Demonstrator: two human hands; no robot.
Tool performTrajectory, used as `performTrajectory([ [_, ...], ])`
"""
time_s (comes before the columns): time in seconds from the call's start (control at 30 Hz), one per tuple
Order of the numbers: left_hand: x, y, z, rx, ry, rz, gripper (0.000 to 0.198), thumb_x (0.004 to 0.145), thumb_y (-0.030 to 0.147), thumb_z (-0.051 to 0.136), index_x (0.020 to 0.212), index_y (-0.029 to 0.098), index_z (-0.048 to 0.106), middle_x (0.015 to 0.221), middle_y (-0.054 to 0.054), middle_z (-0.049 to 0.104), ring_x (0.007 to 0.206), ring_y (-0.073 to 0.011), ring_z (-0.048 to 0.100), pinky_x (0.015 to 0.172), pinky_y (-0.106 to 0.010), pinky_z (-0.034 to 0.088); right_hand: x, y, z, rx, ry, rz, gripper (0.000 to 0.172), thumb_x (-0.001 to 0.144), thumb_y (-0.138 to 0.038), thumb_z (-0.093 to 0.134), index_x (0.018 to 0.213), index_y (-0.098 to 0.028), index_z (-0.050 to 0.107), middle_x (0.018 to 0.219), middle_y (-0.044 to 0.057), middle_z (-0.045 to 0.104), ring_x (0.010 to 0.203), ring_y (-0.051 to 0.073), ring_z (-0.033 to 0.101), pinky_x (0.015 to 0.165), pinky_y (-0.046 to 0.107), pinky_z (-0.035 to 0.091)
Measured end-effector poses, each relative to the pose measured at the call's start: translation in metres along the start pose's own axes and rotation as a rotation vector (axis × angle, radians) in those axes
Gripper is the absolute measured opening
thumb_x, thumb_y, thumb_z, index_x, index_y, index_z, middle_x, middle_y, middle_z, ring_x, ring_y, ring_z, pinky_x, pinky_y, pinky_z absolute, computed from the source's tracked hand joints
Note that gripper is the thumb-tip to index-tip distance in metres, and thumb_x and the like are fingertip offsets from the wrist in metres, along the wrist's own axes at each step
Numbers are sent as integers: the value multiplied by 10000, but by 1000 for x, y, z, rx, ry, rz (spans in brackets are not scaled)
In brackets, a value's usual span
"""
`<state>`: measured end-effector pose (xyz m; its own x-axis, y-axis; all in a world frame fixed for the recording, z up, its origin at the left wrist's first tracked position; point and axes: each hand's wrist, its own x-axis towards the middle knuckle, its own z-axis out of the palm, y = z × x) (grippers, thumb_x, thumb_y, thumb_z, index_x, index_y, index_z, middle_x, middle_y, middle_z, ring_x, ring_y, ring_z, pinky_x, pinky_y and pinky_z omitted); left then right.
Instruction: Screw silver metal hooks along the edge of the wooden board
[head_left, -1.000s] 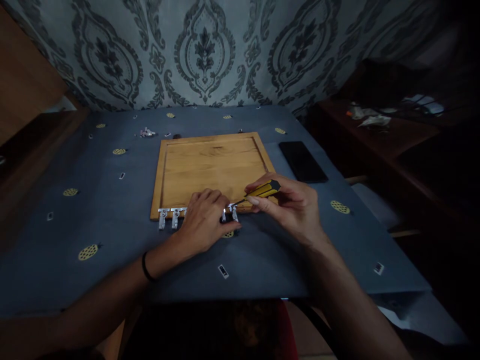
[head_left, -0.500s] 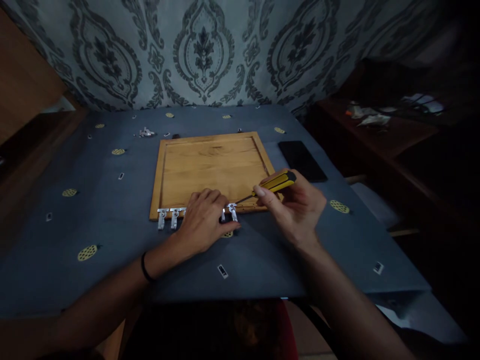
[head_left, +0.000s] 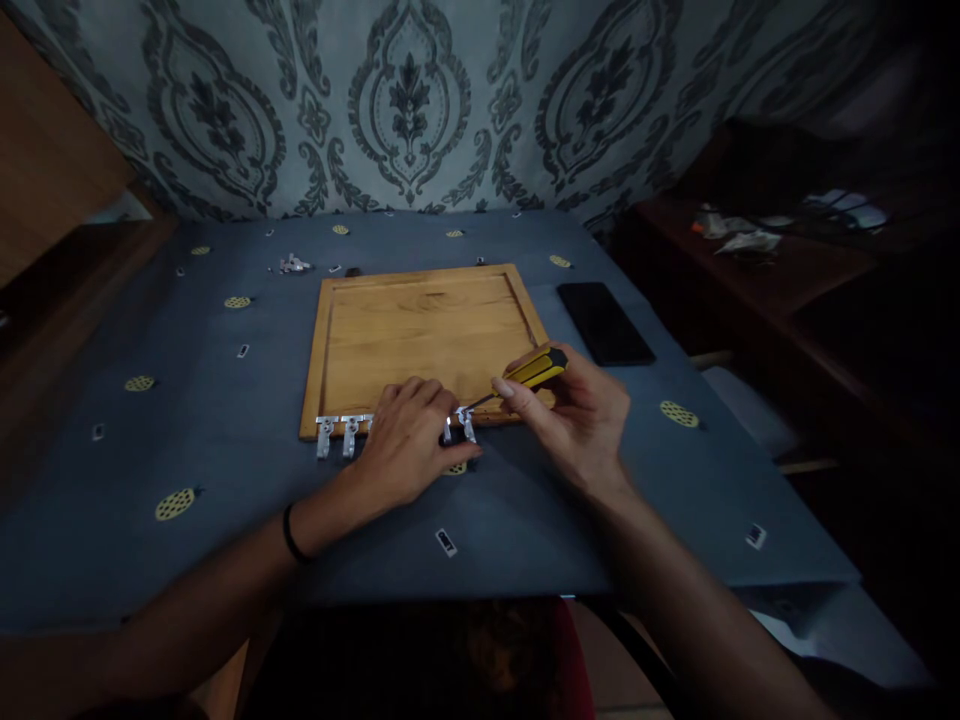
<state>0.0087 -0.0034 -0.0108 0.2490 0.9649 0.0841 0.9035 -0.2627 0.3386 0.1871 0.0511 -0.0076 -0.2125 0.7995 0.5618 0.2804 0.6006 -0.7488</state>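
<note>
My right hand is closed around a screwdriver with a yellow and black handle. Its thin shaft slants down to the left, the tip at a metal hinge on the near edge of a framed wooden panel. Curled over that same edge, my left hand has its thumb and forefinger about the hinges beside the tip; the exact grip is partly hidden. Two more silvery hinges stand left of it, one of them a hinge near the panel's corner.
A black phone lies right of the panel. Small metal parts rest at the back left of the blue patterned tablecloth. Patterned fabric hangs behind the table. A dark brown surface with clutter stands at the right.
My right hand and the screwdriver have shifted a little to the left, the shaft now closer to the hinge. My left hand and the panel stay in place.
</note>
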Motion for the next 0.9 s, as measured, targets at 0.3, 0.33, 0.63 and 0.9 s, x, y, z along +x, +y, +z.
performTrajectory([
  [0.3,0,2,-2,-13,-32,-28,381,847,449,817,1068,173,674,1072,-76,678,1058,-290,613,928,-427,455,4,-5,-5,37,-120,-74,238,878,-418,773,789,-224,667,736,0,685,659,154,630,616,294,487],
  [0.33,0,2,-3,-14,-36,-26,382,848,448,816,1067,169,675,1068,-75,678,1054,-290,612,924,-425,453,5,-5,-6,56,-145,-89,208,882,-397,771,810,-224,682,751,2,699,676,156,645,629,293,495],
  [0.63,0,0,-1,-12,-25,-7,398,852,465,808,1080,169,671,1064,-73,681,1049,-289,612,909,-420,453,11,-4,-13,124,-211,-69,172,876,-399,779,858,-231,746,848,31,779,766,185,712,709,323,552],
  [0.9,-1,-1,2,1,3,7,402,844,477,813,1056,171,662,1061,-71,680,1045,-287,613,903,-415,454,14,-9,-16,143,-274,-54,250,882,-472,760,818,-231,754,855,47,780,762,194,715,671,324,550],
])
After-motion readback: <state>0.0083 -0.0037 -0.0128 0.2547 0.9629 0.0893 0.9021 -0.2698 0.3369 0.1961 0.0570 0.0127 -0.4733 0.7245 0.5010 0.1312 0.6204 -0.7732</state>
